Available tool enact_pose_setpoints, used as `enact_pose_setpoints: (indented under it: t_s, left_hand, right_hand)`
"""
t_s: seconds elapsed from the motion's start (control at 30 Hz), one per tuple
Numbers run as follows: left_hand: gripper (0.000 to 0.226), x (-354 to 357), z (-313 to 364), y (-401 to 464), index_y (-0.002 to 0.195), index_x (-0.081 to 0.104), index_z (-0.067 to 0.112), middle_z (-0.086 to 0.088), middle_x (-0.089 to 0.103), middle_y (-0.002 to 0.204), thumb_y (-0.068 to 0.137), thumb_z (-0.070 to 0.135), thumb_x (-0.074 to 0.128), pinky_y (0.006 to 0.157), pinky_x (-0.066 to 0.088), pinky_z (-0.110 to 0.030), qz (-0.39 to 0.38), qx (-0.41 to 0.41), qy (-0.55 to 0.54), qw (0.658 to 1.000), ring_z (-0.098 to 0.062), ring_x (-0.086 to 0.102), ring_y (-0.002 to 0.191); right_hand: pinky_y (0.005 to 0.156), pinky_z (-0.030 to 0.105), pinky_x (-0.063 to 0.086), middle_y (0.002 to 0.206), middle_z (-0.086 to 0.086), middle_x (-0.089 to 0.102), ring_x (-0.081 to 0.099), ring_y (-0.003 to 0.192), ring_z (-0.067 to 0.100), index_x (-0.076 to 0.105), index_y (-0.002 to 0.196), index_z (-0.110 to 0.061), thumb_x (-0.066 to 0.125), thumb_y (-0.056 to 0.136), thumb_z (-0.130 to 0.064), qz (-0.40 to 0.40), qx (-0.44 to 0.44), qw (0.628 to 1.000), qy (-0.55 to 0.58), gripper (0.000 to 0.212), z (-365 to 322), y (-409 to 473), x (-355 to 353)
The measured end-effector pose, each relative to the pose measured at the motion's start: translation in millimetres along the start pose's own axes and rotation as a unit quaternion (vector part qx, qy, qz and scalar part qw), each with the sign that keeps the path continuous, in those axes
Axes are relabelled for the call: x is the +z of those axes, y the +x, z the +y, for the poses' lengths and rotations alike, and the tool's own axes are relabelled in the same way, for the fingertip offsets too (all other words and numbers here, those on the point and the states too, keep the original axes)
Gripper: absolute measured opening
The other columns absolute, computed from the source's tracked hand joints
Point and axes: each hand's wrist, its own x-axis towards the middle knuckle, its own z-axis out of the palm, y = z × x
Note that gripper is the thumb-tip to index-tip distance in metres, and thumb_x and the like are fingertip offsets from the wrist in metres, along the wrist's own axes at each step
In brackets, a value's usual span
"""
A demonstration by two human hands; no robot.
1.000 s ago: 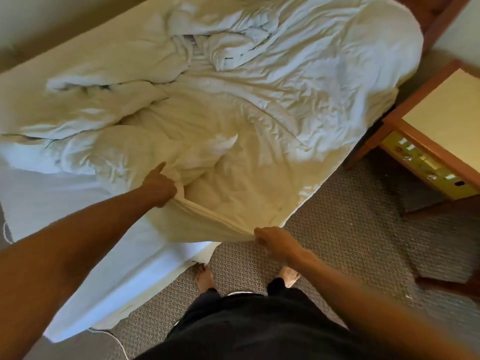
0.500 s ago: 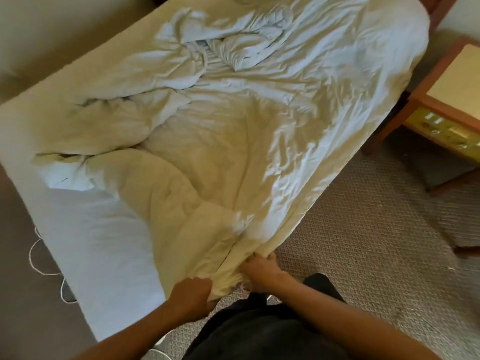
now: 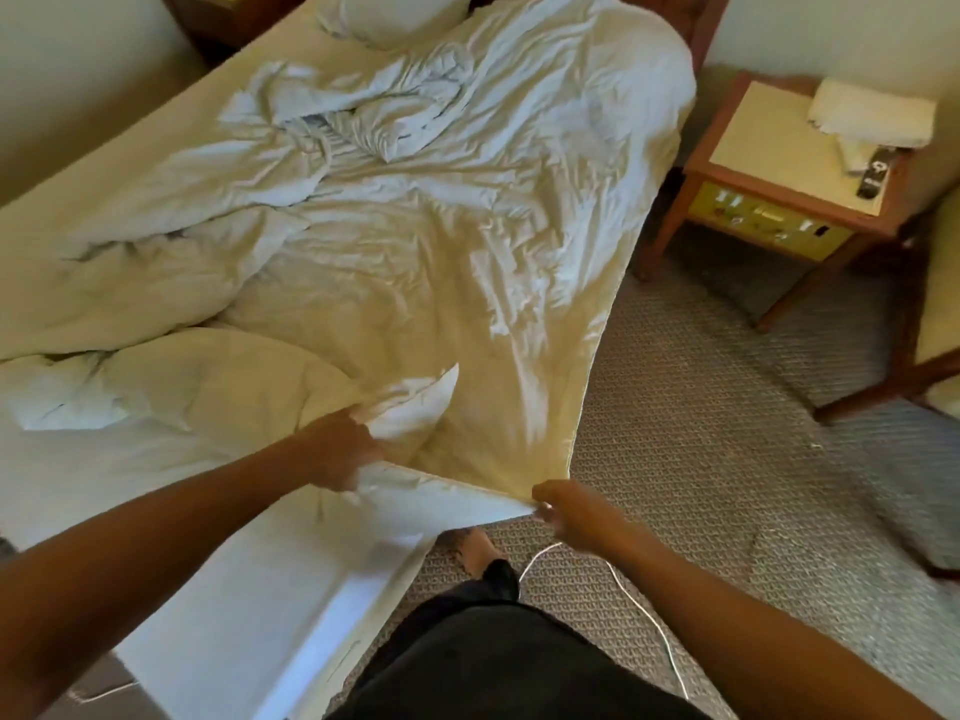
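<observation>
A crumpled white duvet (image 3: 415,241) lies spread over the bed (image 3: 249,589), bunched up along its left side and near the head. I stand at the bed's foot corner. My left hand (image 3: 340,449) grips the duvet's bottom edge over the mattress. My right hand (image 3: 569,506) pinches the duvet's near corner, held out past the mattress corner above the carpet. The edge between my two hands is pulled taut. A white pillow (image 3: 395,13) lies at the head of the bed.
A wooden nightstand (image 3: 779,163) stands right of the bed with folded white cloth (image 3: 872,114) and a remote (image 3: 875,176) on it. A wooden chair (image 3: 930,314) is at the far right. A white cable (image 3: 639,610) trails over the patterned carpet by my feet.
Both hands moved apart and up from close together at the duvet corner, stretching its bottom edge. The view has lifted and now takes in the pillow and the whole nightstand.
</observation>
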Motion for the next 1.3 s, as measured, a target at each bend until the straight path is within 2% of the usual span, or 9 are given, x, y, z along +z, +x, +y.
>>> enact_pose_setpoints:
  t_s: [0.13, 0.23, 0.33, 0.47, 0.57, 0.8, 0.93, 1.07, 1.3]
  left_hand:
    - [0.026, -20, 23, -34, 0.059, 0.066, 0.025, 0.003, 0.058, 0.048, 0.044, 0.037, 0.082, 0.063, 0.055, -0.023, 0.178, 0.061, 0.046, 0.981, -0.018, 0.064, 0.051]
    - [0.010, -13, 79, -80, 0.062, 0.061, 0.025, 0.005, 0.051, 0.043, 0.064, 0.035, 0.064, 0.100, 0.047, -0.031, 0.211, 0.110, 0.021, 0.971, -0.013, 0.061, 0.049]
    - [0.012, 22, 133, -123, 0.075, 0.067, 0.027, 0.007, 0.060, 0.052, 0.064, 0.029, 0.071, 0.109, 0.035, -0.027, 0.139, 0.055, -0.017, 0.989, -0.007, 0.066, 0.062]
    - [0.042, 79, 153, -159, 0.089, 0.074, 0.029, 0.010, 0.070, 0.071, 0.048, 0.028, 0.083, 0.055, 0.053, -0.021, 0.060, -0.088, -0.127, 0.986, -0.011, 0.066, 0.058]
    - [0.045, 87, 142, -162, 0.078, 0.075, 0.027, 0.009, 0.065, 0.058, 0.035, 0.034, 0.087, 0.054, 0.053, -0.023, 0.058, -0.116, -0.122, 0.984, -0.012, 0.063, 0.049]
    - [0.043, 85, 106, -142, 0.106, 0.070, 0.024, -0.001, 0.061, 0.122, 0.063, 0.029, 0.069, 0.100, 0.030, -0.060, 0.047, 0.013, 0.081, 0.996, -0.029, 0.050, 0.120]
    - [0.070, 87, 63, -135, 0.115, 0.066, 0.030, 0.007, 0.069, 0.102, 0.047, 0.020, 0.082, 0.090, 0.045, -0.063, 0.033, 0.055, 0.088, 0.994, -0.024, 0.061, 0.114]
    - [0.051, 113, 46, -118, 0.124, 0.054, 0.023, -0.001, 0.068, 0.082, 0.081, 0.013, 0.027, 0.098, 0.045, -0.047, 0.118, 0.148, 0.076, 0.979, -0.025, 0.067, 0.078]
    - [0.017, 109, 66, -150, 0.095, 0.063, 0.017, -0.006, 0.063, 0.108, 0.093, 0.033, 0.056, 0.075, 0.036, -0.035, 0.010, 0.206, 0.166, 0.964, -0.026, 0.057, 0.096]
  right_hand:
    - [0.092, 0.039, 0.051, 0.126, 0.001, 0.056, 0.059, 0.114, 0.027, 0.057, 0.122, -0.024, 0.052, 0.098, -0.027, 0.041, 0.058, 0.997, 0.026, 0.024, -6, -16, 34]
    - [0.100, 0.042, 0.047, 0.136, 0.004, 0.044, 0.049, 0.127, 0.027, 0.045, 0.137, -0.024, 0.054, 0.095, -0.026, 0.013, 0.044, 0.999, 0.010, 0.043, -23, -16, 59]
    - [0.107, 0.047, 0.042, 0.143, 0.005, 0.040, 0.034, 0.137, 0.028, 0.036, 0.145, -0.026, 0.058, 0.093, -0.031, -0.003, -0.007, 1.000, 0.025, 0.056, -56, -9, 78]
    - [0.111, 0.065, 0.026, 0.157, 0.013, 0.023, 0.004, 0.148, 0.040, 0.010, 0.148, -0.050, 0.057, 0.091, -0.049, -0.076, -0.065, 0.994, -0.040, 0.075, -106, -5, 101]
    - [0.111, 0.068, 0.023, 0.159, 0.010, 0.019, 0.003, 0.148, 0.042, 0.020, 0.149, -0.046, 0.061, 0.091, -0.044, -0.114, -0.113, 0.986, -0.054, 0.072, -148, -18, 111]
    - [0.086, 0.033, 0.041, 0.127, 0.012, 0.057, 0.054, 0.117, 0.033, 0.056, 0.129, -0.016, 0.056, 0.096, -0.026, -0.045, -0.110, 0.991, 0.066, 0.035, -212, -23, 121]
    - [0.099, 0.040, 0.044, 0.138, 0.014, 0.053, 0.051, 0.126, 0.034, 0.045, 0.143, -0.021, 0.057, 0.095, -0.032, -0.025, -0.018, 0.995, 0.093, 0.051, -226, -25, 135]
    - [0.089, 0.040, 0.051, 0.122, 0.013, 0.061, 0.060, 0.110, 0.034, 0.054, 0.126, -0.021, 0.060, 0.092, -0.032, 0.009, 0.089, 0.987, 0.136, 0.037, -244, -37, 156]
    - [0.075, 0.029, 0.047, 0.107, 0.008, 0.062, 0.063, 0.098, 0.029, 0.059, 0.109, -0.023, 0.057, 0.086, -0.013, 0.065, 0.196, 0.952, 0.225, 0.025, -275, -45, 190]
